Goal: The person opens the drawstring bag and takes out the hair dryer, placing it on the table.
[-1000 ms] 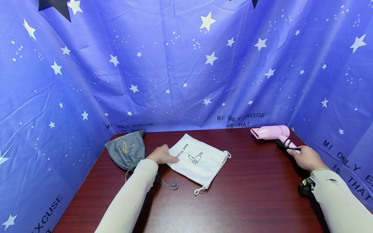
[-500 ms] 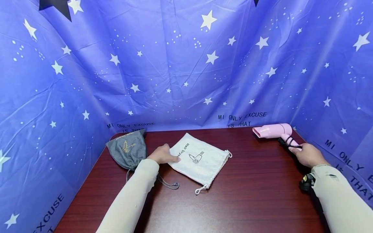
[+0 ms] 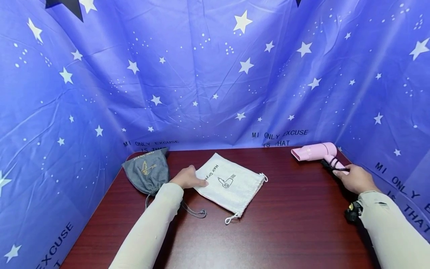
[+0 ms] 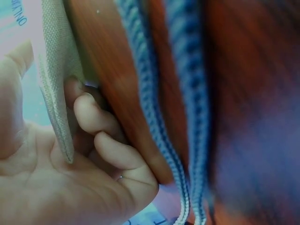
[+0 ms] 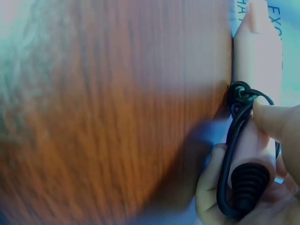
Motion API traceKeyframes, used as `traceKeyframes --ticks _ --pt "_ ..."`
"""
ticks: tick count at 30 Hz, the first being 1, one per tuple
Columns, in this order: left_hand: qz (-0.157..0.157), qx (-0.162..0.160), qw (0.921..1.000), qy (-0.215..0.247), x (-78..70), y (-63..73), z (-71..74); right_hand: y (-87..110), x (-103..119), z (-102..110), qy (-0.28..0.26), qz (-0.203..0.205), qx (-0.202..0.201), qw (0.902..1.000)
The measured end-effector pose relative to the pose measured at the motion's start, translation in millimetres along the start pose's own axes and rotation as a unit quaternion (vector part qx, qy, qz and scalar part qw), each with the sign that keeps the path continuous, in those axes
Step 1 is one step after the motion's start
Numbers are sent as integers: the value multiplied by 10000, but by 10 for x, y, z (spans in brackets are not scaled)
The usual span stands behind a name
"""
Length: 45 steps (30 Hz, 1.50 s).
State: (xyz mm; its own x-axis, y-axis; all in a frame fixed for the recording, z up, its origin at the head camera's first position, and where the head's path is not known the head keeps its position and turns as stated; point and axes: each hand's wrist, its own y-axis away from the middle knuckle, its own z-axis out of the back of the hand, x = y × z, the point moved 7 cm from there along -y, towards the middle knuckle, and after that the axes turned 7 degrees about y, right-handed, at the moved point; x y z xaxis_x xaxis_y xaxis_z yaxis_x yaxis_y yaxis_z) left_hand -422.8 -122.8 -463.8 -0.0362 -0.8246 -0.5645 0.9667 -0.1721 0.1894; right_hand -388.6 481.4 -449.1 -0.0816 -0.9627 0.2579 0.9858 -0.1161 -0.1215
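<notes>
A white drawstring bag (image 3: 228, 185) printed "Hair Dryer" lies flat near the middle of the table. My left hand (image 3: 189, 178) grips its left edge, thumb on top; in the left wrist view the fingers (image 4: 117, 154) curl under the cloth. At the far right is a pink hair dryer (image 3: 315, 151), its nozzle pointing left. My right hand (image 3: 357, 180) holds it by the handle. A black cord (image 5: 229, 140) is wrapped around that handle, as the right wrist view shows. Left of my left hand lies a grey drawstring bag (image 3: 147, 172) with a gold hair dryer print.
The dark red wooden table (image 3: 268, 231) runs back to a blue star-patterned curtain (image 3: 201, 74), which also hangs along both sides. Grey drawstrings (image 3: 195, 212) trail from the grey bag past my left forearm. White cord loops (image 3: 232, 218) stick out from the white bag's mouth.
The view has shifted very slightly. Both hands keep their holds, and the white bag, grey bag and hair dryer show no clear movement on the table.
</notes>
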Motion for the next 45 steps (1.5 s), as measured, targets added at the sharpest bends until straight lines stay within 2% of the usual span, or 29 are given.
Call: traceKeyframes --ticks 7,13,17,20,24,28,32,38,41,45 --pt "56 12 9999 -117 -32 -14 18 15 56 24 102 -95 -14 9999" --pt "12 38 9994 -333 -73 -9 9 119 111 146 152 -499 -110 9986" --pt "81 -33 9976 -685 -59 39 13 209 241 180 -24 -967 -559 9937" --pt "-60 -198 9940 -1073 -90 59 31 246 409 187 -204 -1018 -1104 9884" --pt "-418 -524 9851 -1587 -184 38 50 256 740 210 -141 -595 -1533 9863" --pt "-664 -736 9763 -1926 -276 35 36 260 1162 178 -68 44 -1548 9879" --pt "-897 -821 9685 -2174 -365 59 -3 307 1583 72 -38 636 -1376 9884" --pt "-1279 -799 9615 -2298 -491 128 -64 424 2137 -159 41 1338 -859 9873" --pt "-1395 -721 9590 -2359 -536 165 -98 485 2381 -251 92 1704 -735 9826" --pt "-1384 -564 9585 -2429 -565 206 -148 588 2693 -333 267 2219 -726 9720"
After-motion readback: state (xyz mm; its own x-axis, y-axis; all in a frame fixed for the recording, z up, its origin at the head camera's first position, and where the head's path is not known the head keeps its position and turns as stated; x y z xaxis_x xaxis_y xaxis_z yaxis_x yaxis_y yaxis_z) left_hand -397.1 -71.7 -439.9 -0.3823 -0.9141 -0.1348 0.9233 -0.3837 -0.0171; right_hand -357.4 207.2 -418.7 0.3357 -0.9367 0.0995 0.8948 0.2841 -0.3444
